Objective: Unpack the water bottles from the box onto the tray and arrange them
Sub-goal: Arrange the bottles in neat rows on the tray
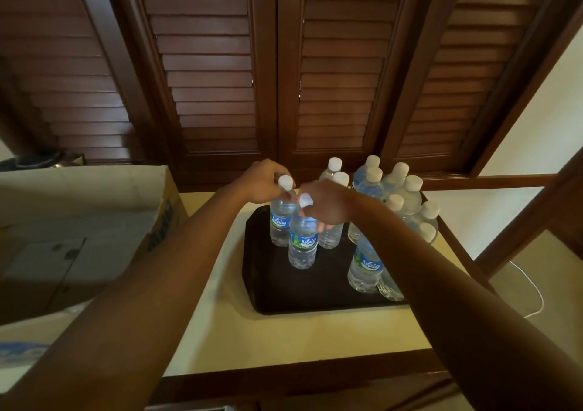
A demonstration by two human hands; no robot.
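Your left hand (pixel 263 181) pinches the neck of one water bottle (pixel 280 221), fingers curled just under its white cap, and your right hand (pixel 328 207) does the same on a second bottle (pixel 303 243) right beside it. Both stand upright toward the ten o'clock part of the dark tray (pixel 284 297), with another bottle touching at their three o'clock side. A cluster of bottles (pixel 400 196) crowds the tray's one to three o'clock corner. The cardboard box (pixel 85 208) sits open at nine o'clock, off the tray. Full bottles like these likely feel hefty, with thin walls that give when squeezed and a smooth label that may slip. The stiff neck under the cap is probably your surest hold; set them down gently so neighbours don't topple.
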